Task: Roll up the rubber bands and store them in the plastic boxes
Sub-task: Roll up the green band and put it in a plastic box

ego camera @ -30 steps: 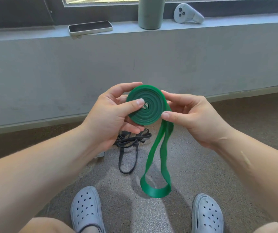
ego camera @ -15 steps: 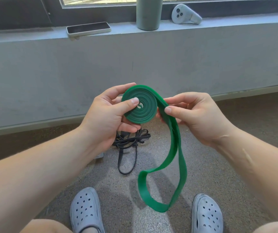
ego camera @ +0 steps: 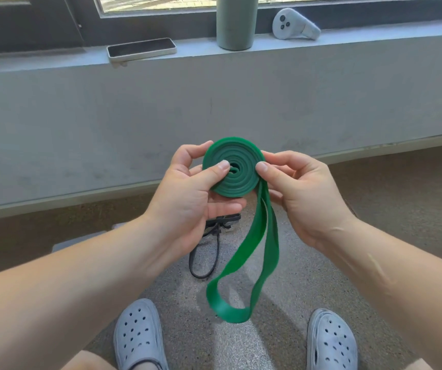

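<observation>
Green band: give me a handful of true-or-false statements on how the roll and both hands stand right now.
1. The green band is rolled up completely. False: a long loop hangs loose below the coil.
2. The left hand holds the coil, thumb on its flat face. True.
3. The right hand hangs free of the band. False: it pinches the coil's edge where the loose loop leaves it.
4. A black band lies on the floor beyond the hands. True.
5. The phone lies on the floor. False: it lies on the window ledge.
</observation>
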{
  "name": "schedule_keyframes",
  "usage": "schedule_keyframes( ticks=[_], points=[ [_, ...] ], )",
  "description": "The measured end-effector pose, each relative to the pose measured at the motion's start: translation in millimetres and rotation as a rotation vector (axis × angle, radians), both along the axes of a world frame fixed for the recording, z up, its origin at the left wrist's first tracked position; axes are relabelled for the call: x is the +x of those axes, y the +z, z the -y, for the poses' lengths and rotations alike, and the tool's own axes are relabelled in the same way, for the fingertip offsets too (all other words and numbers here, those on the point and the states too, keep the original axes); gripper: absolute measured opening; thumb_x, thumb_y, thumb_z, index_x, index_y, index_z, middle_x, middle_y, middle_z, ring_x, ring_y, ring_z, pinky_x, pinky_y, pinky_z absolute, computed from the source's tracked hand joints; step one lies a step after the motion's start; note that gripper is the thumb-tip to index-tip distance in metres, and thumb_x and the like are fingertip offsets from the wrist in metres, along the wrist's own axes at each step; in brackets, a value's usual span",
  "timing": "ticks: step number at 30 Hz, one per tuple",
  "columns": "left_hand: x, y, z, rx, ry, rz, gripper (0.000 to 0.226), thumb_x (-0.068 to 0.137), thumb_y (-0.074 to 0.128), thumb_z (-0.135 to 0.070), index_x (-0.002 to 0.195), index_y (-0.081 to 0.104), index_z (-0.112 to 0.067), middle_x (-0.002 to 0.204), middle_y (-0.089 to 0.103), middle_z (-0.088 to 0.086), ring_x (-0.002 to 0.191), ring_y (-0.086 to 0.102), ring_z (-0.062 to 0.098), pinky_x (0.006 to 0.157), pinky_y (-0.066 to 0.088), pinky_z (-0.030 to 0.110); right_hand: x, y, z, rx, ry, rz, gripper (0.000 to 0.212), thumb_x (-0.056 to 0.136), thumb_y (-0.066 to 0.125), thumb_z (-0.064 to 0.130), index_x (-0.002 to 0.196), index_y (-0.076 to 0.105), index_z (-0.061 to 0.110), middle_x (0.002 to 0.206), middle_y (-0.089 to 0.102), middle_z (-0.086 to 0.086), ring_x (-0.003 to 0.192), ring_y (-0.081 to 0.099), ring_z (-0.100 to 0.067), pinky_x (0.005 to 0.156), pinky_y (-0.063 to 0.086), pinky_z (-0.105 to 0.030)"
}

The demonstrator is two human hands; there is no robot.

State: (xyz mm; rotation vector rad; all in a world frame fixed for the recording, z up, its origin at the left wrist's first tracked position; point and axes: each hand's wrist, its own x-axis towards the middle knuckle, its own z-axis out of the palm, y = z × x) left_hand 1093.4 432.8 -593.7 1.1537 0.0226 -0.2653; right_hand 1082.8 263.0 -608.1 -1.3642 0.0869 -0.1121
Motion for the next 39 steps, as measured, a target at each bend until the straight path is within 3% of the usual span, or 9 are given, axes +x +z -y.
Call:
schedule_keyframes(
  ticks=[5, 13, 17, 20, 24, 26, 32, 35, 39],
  points=[
    [-1.6, -1.5, 3.5, -0.014, -0.011, -0.022, 0.025, 0.097, 0.061, -0.008, 0.113, 0.052, -0.025, 0.102, 0.071, 0.017, 0.064, 0.070, 0.036, 0.047, 0.058, 0.031, -2.4, -0.6, -2.3, 0.022, -0.015, -0.010, 0.007, 0.092, 0.066, 0.003, 0.097, 0.069, 0.007, 0.090, 0.078, -0.013, 0.077, 0.074, -0.021, 0.070, 0.061, -0.032],
    [-5.5, -8.7, 5.7, -0.033, -0.068, -0.088, 0.025, 0.101, 0.055, -0.012, 0.119, 0.046, -0.025, 0.115, 0.068, 0.023, 0.067, 0.073, 0.037, 0.049, 0.059, 0.035, -0.5, 3.5, 3.5, -0.068, -0.027, 0.046, 0.013, 0.083, 0.076, -0.002, 0.094, 0.072, 0.002, 0.084, 0.077, -0.011, 0.074, 0.072, -0.016, 0.064, 0.055, -0.023],
    [1.6, -13.1, -2.8, 0.198, -0.214, -0.061, 0.019, 0.100, 0.059, -0.021, 0.113, 0.046, -0.025, 0.106, 0.073, 0.017, 0.075, 0.073, 0.043, 0.045, 0.057, 0.036, 2.9, 2.3, 14.4, -0.150, -0.042, 0.036, 0.012, 0.079, 0.079, -0.003, 0.088, 0.075, 0.003, 0.084, 0.078, -0.013, 0.075, 0.073, -0.019, 0.071, 0.058, -0.028],
    [12.6, -9.5, -16.1, 0.479, -0.241, 0.105, 0.023, 0.093, 0.069, -0.021, 0.103, 0.049, -0.018, 0.096, 0.073, 0.008, 0.063, 0.068, 0.038, 0.044, 0.051, 0.034, 6.0, 4.1, 25.4, -0.205, 0.064, 0.002, 0.014, 0.079, 0.078, -0.005, 0.092, 0.076, -0.001, 0.087, 0.078, -0.014, 0.078, 0.073, -0.020, 0.076, 0.059, -0.029],
    [16.5, 1.7, -21.2, 0.590, -0.428, 0.203, 0.050, 0.093, 0.063, -0.001, 0.128, 0.057, -0.036, 0.107, 0.070, 0.008, 0.055, 0.064, 0.039, 0.043, 0.053, 0.031, 7.0, 7.6, 28.4, -0.272, 0.264, -0.028, 0.016, 0.078, 0.076, -0.008, 0.093, 0.074, -0.003, 0.091, 0.078, -0.015, 0.084, 0.074, -0.023, 0.079, 0.059, -0.030],
    [15.2, 3.4, -20.6, 0.618, -0.522, 0.208, 0.051, 0.094, 0.058, 0.001, 0.125, 0.063, -0.040, 0.108, 0.072, 0.008, 0.063, 0.067, 0.047, 0.049, 0.057, 0.033, 7.3, 8.2, 27.7, -0.311, 0.296, -0.027, 0.015, 0.077, 0.078, -0.007, 0.088, 0.073, 0.002, 0.089, 0.077, -0.017, 0.081, 0.073, -0.025, 0.079, 0.060, -0.033],
    [10.1, -4.4, -18.4, 0.461, -0.382, 0.138, 0.028, 0.095, 0.065, -0.008, 0.116, 0.070, -0.026, 0.101, 0.074, 0.013, 0.067, 0.067, 0.054, 0.045, 0.057, 0.032, 8.4, 6.0, 21.5, -0.225, 0.241, 0.008, 0.019, 0.069, 0.081, 0.015, 0.080, 0.071, 0.004, 0.091, 0.075, -0.023, 0.079, 0.071, -0.026, 0.073, 0.059, -0.033],
    [9.4, -5.4, -15.5, 0.336, -0.301, 0.093, 0.026, 0.096, 0.064, -0.008, 0.117, 0.066, -0.022, 0.100, 0.074, 0.016, 0.058, 0.068, 0.044, 0.043, 0.058, 0.033, 9.1, 5.6, 18.6, -0.181, 0.216, 0.045, 0.025, 0.069, 0.080, 0.015, 0.091, 0.073, 0.007, 0.094, 0.077, -0.015, 0.084, 0.073, -0.022, 0.076, 0.058, -0.030],
    [12.8, -2.4, -18.0, 0.235, -0.225, 0.059, 0.025, 0.096, 0.063, -0.009, 0.116, 0.064, -0.023, 0.097, 0.074, 0.010, 0.058, 0.069, 0.042, 0.043, 0.059, 0.035, 10.7, 5.7, 21.4, -0.195, 0.173, 0.049, 0.039, 0.069, 0.080, 0.017, 0.107, 0.074, 0.008, 0.099, 0.078, -0.011, 0.092, 0.074, -0.021, 0.080, 0.058, -0.027]
  ],
)
